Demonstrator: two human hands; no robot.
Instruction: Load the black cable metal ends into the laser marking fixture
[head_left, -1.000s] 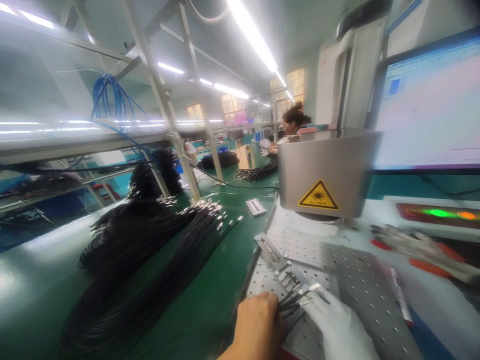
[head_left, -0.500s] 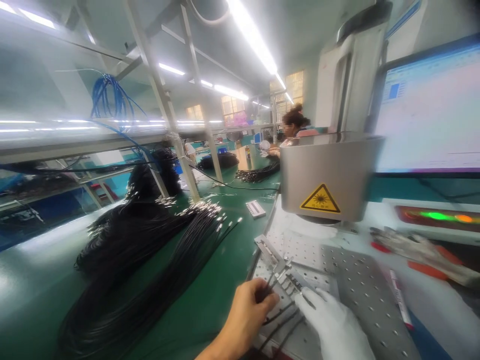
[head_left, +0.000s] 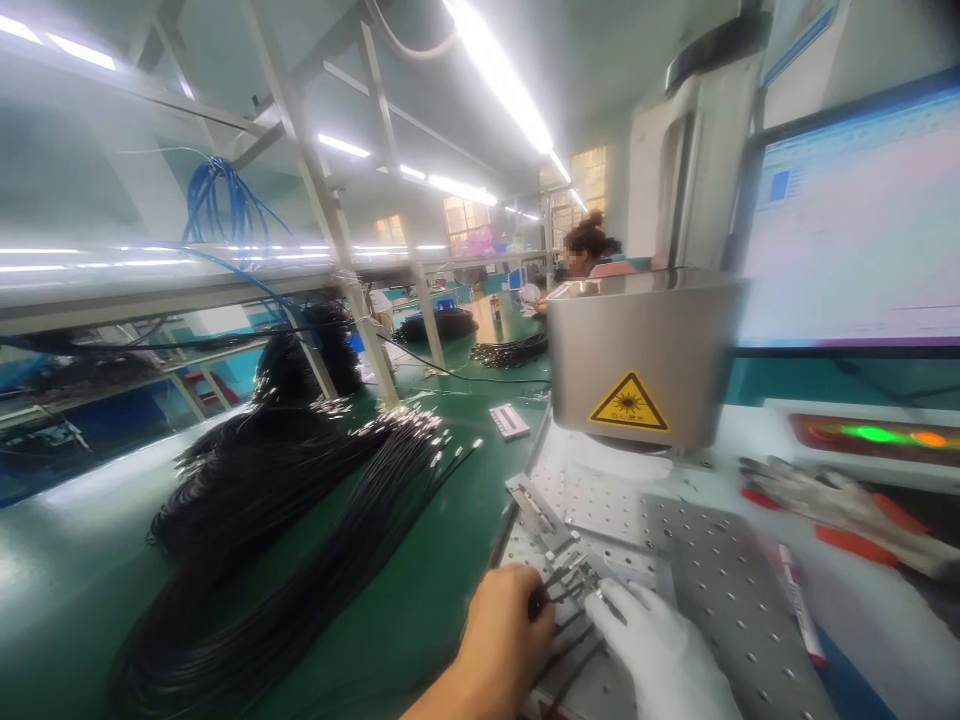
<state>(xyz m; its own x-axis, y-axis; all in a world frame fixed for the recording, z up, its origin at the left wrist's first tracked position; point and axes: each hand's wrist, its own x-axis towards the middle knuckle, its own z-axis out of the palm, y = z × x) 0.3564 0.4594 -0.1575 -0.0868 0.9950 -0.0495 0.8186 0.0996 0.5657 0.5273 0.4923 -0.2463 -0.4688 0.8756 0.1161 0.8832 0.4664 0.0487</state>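
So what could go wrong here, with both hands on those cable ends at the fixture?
The left hand and gloved right hand work cable ends at the metal fixture, close under the laser head with its warning label: exposure if it fires. Thin ends could slip out of place. The cable pile nearby could snag.

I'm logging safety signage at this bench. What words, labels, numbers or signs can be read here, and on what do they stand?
Yellow triangular laser-warning sign, sunburst symbol, on the metal laser head: the line of text under the symbol is too small to read.
Monitor: software window, text too blurred to read.
Pen on the perforated plate: any print is unreadable.
No other text is legible.
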